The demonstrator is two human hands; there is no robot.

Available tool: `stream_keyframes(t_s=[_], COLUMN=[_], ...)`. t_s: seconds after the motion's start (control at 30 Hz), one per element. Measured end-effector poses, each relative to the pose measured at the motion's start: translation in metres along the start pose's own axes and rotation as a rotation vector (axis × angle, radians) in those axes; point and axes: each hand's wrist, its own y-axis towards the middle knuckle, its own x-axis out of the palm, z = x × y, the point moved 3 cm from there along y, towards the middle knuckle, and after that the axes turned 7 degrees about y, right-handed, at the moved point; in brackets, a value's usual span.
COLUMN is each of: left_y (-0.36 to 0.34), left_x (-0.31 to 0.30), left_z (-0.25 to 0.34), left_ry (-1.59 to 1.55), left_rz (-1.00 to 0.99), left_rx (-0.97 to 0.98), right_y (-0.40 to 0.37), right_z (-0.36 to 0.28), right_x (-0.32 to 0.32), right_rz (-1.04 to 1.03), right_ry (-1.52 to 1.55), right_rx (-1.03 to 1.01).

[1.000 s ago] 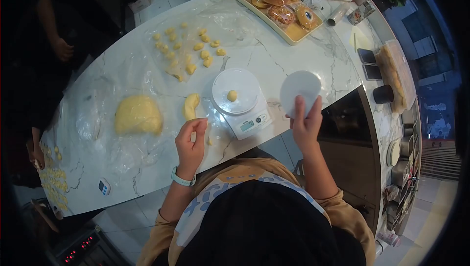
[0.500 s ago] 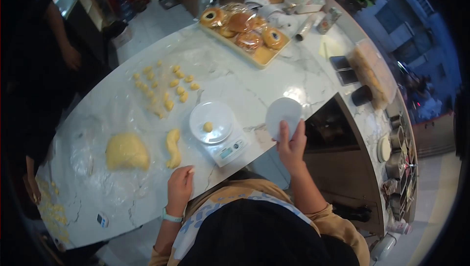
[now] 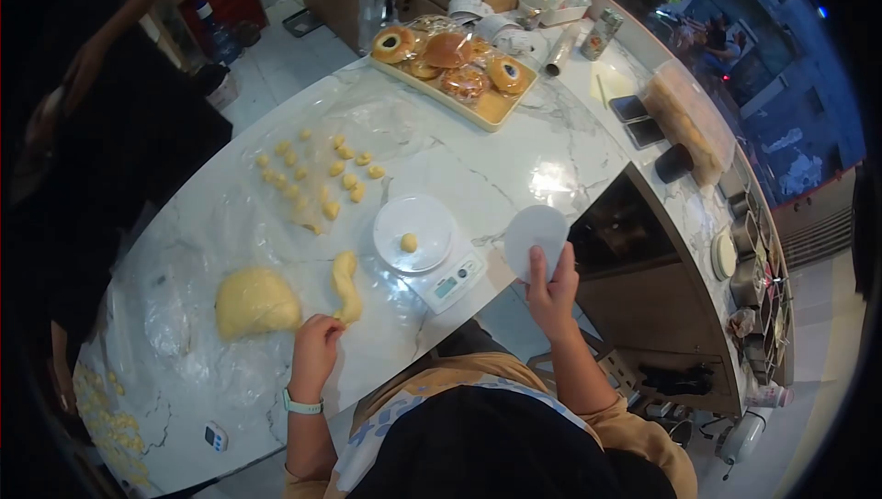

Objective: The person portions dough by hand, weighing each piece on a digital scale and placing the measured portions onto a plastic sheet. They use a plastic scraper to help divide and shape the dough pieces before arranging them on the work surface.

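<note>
A white round disc-like tool (image 3: 535, 232) is held in my right hand (image 3: 552, 292), thumb on top, near the counter's front edge. My left hand (image 3: 316, 345) has its fingers pressed together at the lower end of a curved dough strip (image 3: 345, 283). Between my hands, a white kitchen scale (image 3: 446, 283) carries a round white dish (image 3: 401, 223) with one small dough ball (image 3: 409, 243) in it. Left of the strip lies a large yellow dough lump (image 3: 258, 303). Several small dough pieces (image 3: 336, 168) are spread beyond it on clear plastic.
A tray (image 3: 491, 119) of wrapped buns stands at the back. Dark cups (image 3: 674, 164) and a plastic box (image 3: 691, 122) line the right side. A small timer (image 3: 216, 436) lies front left. Another person (image 3: 110, 113) stands at the left.
My left hand has moved left to the lower end of the dough strip. The view has shifted slightly. The other person at the left has moved an arm.
</note>
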Motion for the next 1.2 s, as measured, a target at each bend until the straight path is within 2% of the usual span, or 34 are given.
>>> stream_keyframes(t_s=[0.07,0.17,0.23,0.37,0.4,0.47,0.5,0.57,0.63,0.7,0.8,0.93,1.0,1.03,1.1,1.13,1.2], left_y=[0.003,0.016,0.032,0.078,0.088,0.107,0.114,0.131,0.154,0.186,0.250,0.271,0.270,0.266,0.254,0.243,0.205], left_x=[-0.012,-0.036,-0.044,-0.011,0.005,0.031,0.037,0.052,0.050,0.034,0.041,0.051,0.062,0.063,0.055,0.049,0.022], left_z=[0.015,0.040,0.063,0.098,0.107,0.121,0.117,0.116,0.118,0.120,0.077,0.084,0.081,0.080,0.088,0.093,0.109], left_ry=[0.131,0.330,0.223,-0.081,-0.077,-0.035,-0.026,-0.009,0.021,-0.149,-0.311,-0.171,0.045,0.041,0.299,0.301,0.110], left_rz=[-0.118,-0.106,0.010,0.171,0.188,0.287,0.301,-0.116,-0.145,0.124,0.073,-0.030,-0.012,-0.010,0.330,0.333,0.384], left_rx=[0.150,0.092,0.135,0.316,0.309,0.460,0.455,0.371,0.328,0.157,0.037,0.006,0.137,0.124,0.412,0.404,0.318], right_y=[-0.002,-0.003,-0.003,0.010,0.020,0.045,0.056,0.080,0.099,0.114,0.127,0.147,0.156,0.159,0.165,0.165,0.164], right_z=[0.004,0.005,0.005,0.018,0.018,0.015,0.014,0.014,0.020,0.031,0.043,0.050,0.054,0.054,0.053,0.052,0.048], right_x=[0.000,0.004,0.005,0.003,0.000,-0.010,-0.014,-0.024,-0.032,-0.038,-0.039,-0.046,-0.050,-0.051,-0.050,-0.050,-0.046], right_rz=[0.019,0.046,0.057,-0.010,-0.025,0.006,-0.007,0.061,0.046,0.059,0.064,0.034,0.028,0.023,0.006,0.003,-0.002], right_ry=[0.014,0.061,0.131,0.099,0.106,0.083,0.094,0.169,0.193,0.258,0.269,0.218,0.214,0.217,0.219,0.218,0.233], right_rx=[0.013,0.026,0.125,0.097,0.090,0.074,0.069,0.046,0.033,0.048,0.094,0.082,0.090,0.088,0.081,0.077,0.077])
